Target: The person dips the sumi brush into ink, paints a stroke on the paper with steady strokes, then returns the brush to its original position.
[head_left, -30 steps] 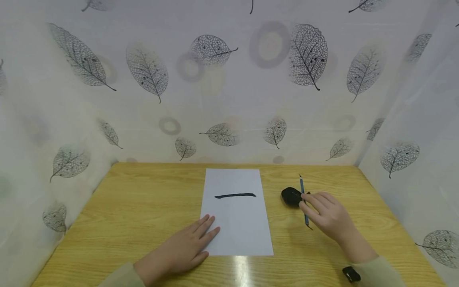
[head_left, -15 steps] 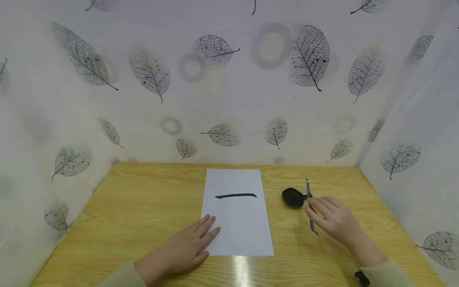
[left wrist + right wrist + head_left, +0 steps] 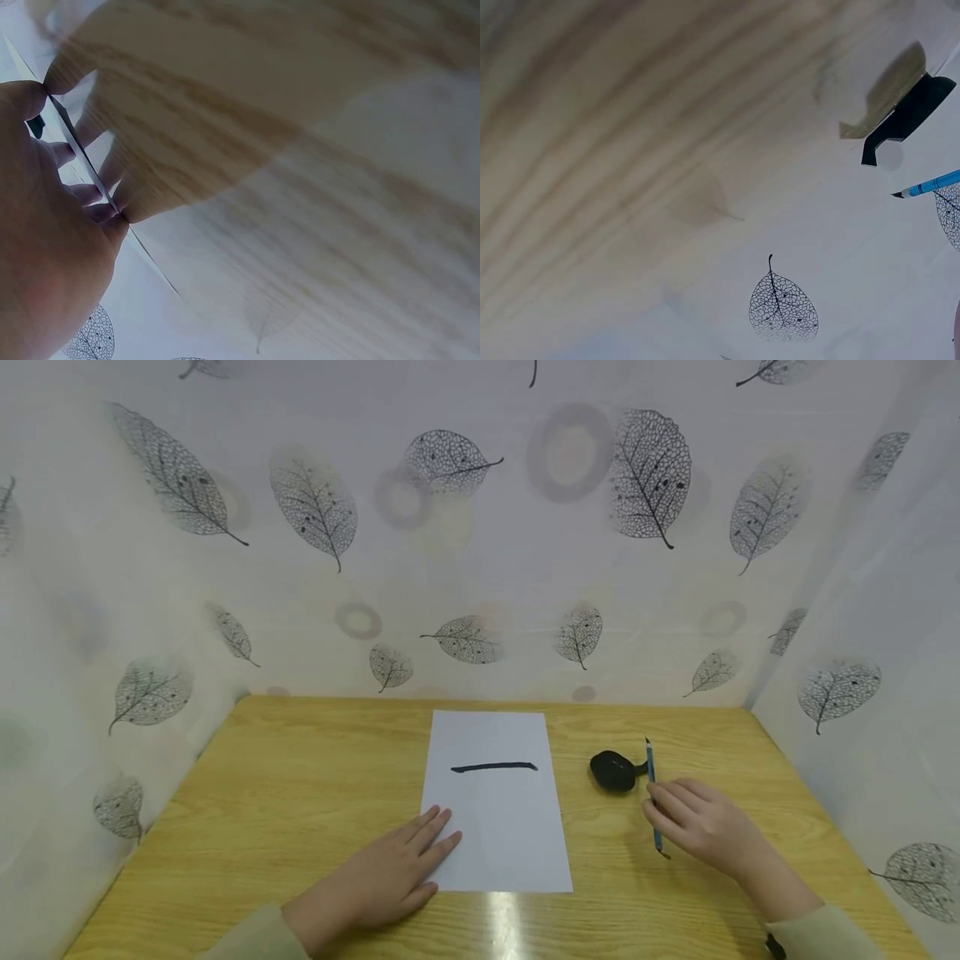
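My left hand (image 3: 390,870) rests with spread fingers on the lower left of a white paper sheet (image 3: 510,839). In the left wrist view, that hand's fingers (image 3: 45,86) lie along the sheet's edge. A thick black stroke (image 3: 495,767) runs across the paper's upper half. To the right of the sheet, my right hand (image 3: 705,827) pinches a slim blue brush (image 3: 651,767) between thumb and fingers. Its black tip (image 3: 898,195) shows in the right wrist view. Just left of the brush is a black ink dish (image 3: 612,772) with a short handle, which the brush overlaps in the head view.
The yellow wood-grain table (image 3: 315,777) is glossy and reflects the dish and hand. A white leaf-patterned curtain (image 3: 495,543) encloses its back and both sides. A small black object (image 3: 775,946) shows at the right sleeve.
My right hand has moved right and slightly toward me with the brush, away from the dish, uncovering its handle. The left hand and paper have stayed in place.
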Motion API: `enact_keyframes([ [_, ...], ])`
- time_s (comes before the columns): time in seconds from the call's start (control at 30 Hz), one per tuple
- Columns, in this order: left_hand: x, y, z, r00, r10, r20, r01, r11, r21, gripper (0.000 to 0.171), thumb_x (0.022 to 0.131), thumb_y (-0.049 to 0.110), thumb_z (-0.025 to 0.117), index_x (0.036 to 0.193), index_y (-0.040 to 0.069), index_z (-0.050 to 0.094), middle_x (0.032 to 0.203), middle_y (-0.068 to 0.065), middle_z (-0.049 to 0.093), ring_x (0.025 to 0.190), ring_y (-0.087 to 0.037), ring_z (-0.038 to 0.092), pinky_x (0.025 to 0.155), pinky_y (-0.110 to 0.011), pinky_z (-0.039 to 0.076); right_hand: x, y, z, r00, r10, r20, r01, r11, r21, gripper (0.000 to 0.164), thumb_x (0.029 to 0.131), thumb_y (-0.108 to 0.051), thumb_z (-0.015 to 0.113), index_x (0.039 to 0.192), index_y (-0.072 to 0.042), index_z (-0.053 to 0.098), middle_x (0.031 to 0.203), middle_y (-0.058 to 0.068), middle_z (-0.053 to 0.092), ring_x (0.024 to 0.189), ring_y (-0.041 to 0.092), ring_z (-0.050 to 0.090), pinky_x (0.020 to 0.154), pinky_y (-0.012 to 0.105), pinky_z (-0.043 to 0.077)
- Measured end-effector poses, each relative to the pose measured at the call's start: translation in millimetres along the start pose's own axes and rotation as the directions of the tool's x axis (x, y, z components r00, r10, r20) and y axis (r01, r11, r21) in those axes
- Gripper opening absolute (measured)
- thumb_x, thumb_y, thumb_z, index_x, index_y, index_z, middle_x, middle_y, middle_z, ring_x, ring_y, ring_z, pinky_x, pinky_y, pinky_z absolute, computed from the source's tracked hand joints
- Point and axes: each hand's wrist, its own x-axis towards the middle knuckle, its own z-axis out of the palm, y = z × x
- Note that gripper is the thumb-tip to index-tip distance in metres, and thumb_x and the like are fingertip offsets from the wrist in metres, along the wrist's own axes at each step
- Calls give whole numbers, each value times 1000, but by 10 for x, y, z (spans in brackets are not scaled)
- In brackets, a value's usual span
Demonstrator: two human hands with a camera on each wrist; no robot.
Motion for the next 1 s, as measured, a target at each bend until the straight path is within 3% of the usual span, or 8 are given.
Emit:
enact_keyframes([
  [0.23,-6,-18,14,1000,14,-10,-14,1000,5,63,111,42,48,167,17,36,176,-14,29,162,-33,31,127,-48,40,-96,0,70,997,-48,54,49,999,-20,45,109,13,34,97,-4,74,94,14,79,76,23,74,67,36,63],
  [0.5,-1,-21,17,1000,5,13,-5,1000,-8,64,111,43,47,168,18,34,177,-12,26,163,-31,29,129,-47,37,-209,2,110,982,-79,174,90,994,-56,48,111,10,31,103,-7,75,100,11,79,83,20,75,75,34,64],
  [1.0,4,-15,15,1000,2,8,-2,1000,8,63,111,43,47,167,18,35,177,-12,27,163,-31,29,129,-47,37,-259,60,196,974,-133,184,141,989,-33,56,112,9,24,99,-7,76,98,13,79,81,22,76,75,36,63],
])
